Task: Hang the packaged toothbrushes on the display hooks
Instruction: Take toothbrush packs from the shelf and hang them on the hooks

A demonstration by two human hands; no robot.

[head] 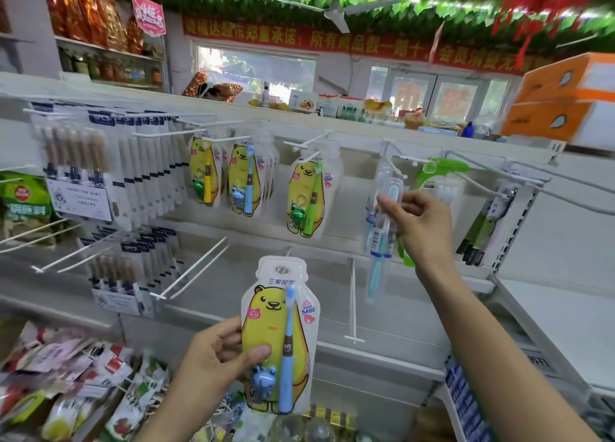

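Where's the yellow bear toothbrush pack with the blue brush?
Head view, lower centre: the yellow bear toothbrush pack is in the left hand, below the hooks.

left hand (221, 351): bare, no rings, no glove
right hand (420, 223): bare, no rings, no glove
left forearm (173, 405): bare to frame edge, no sleeve, no watch
right forearm (492, 351): bare to frame edge, no sleeve, no watch
nails: short, unpainted
markings: nothing readable on either arm
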